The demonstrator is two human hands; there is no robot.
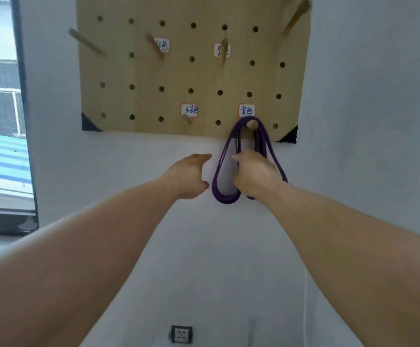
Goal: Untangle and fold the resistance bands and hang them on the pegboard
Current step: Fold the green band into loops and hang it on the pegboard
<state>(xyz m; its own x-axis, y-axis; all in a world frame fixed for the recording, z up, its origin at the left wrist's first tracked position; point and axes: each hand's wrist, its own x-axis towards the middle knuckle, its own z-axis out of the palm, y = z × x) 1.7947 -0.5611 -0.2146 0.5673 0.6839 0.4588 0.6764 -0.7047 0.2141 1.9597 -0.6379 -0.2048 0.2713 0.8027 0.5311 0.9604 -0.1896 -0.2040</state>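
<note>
The purple resistance band [229, 171], folded into several loops, hangs from a wooden peg [251, 124] at the lower right of the pegboard [133, 101], just under a white label [246, 110] with blue handwriting. Its loops drop below the board's edge and lie against the white wall [354, 146].

The right hand [256, 175] is in front of the hanging loops, its back to the camera, forefinger reaching left across the strands. Whether its fingers clamp any strand cannot be told, since the hand itself hides them. The left hand [191, 177] sits just beside the band's left loop, fingers apart and relaxed, holding nothing.

The band looks already hung, so the step in hand seems to be tidying the loops or letting go. The risks lie there:

- Any strand caught on the right hand would be dragged forward along the peg and could slip off its tip as the hand pulls away (the peg looks short and smooth).
- The loops hang at uneven lengths, so a tug on one side may pull the fold apart.
- Elastic under tension could spring back and bounce off the peg.

The other pegs in view, including the one under the neighbouring label [189, 110], carry nothing.
</note>
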